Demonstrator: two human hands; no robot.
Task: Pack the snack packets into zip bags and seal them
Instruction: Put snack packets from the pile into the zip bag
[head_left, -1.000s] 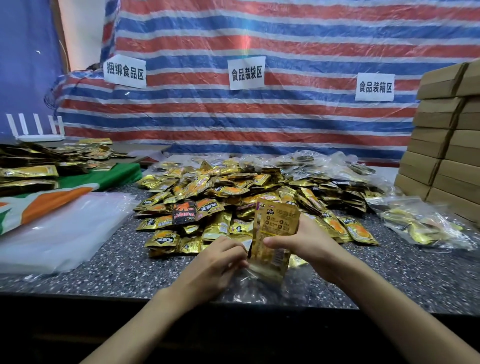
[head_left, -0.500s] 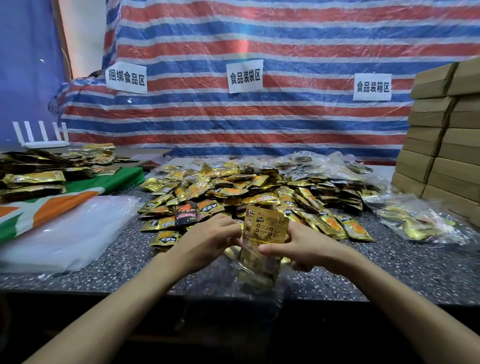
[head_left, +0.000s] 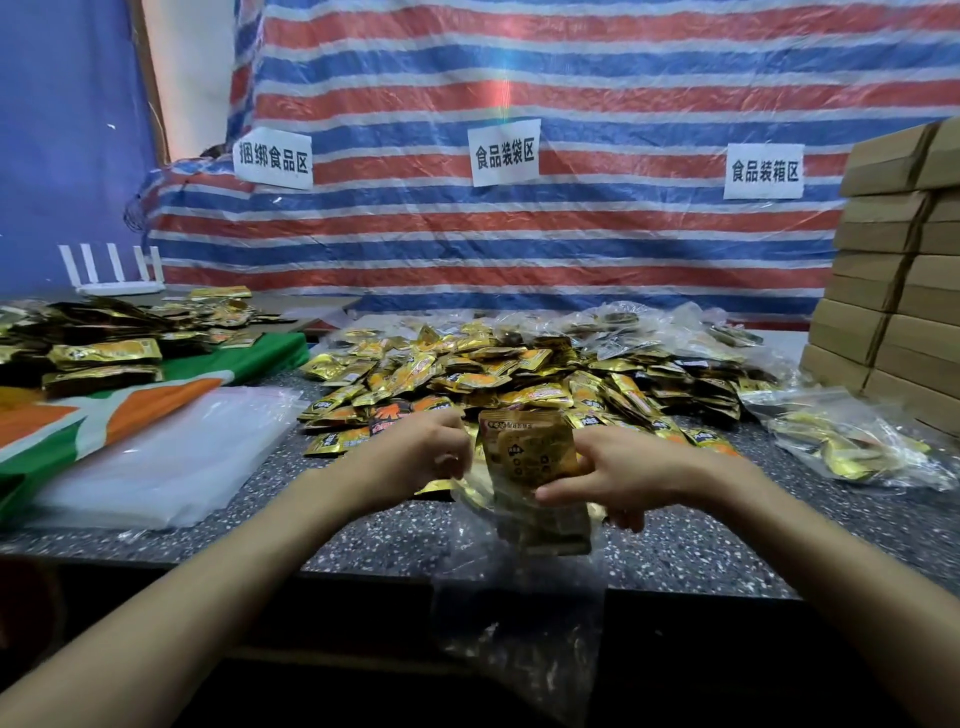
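A clear zip bag (head_left: 519, 613) hangs over the table's front edge, its mouth held up between my hands. Gold snack packets (head_left: 527, 452) stand upright in the mouth, half inside the bag. My left hand (head_left: 421, 452) pinches the bag's left rim with curled fingers. My right hand (head_left: 618, 475) grips the packets and the bag's right side, thumb in front. A large pile of loose gold snack packets (head_left: 519, 369) lies just behind my hands.
A stack of empty clear zip bags (head_left: 166, 457) lies at the left on the speckled table (head_left: 363, 540). Filled zip bags (head_left: 852, 441) lie at the right, in front of stacked cardboard boxes (head_left: 893, 291). More packets (head_left: 104, 338) cover a green-orange cloth at far left.
The packets have sunk deeper into the bag. Both hands moved away from me, up toward the pile, and the bag's lower part now hangs over the table edge.
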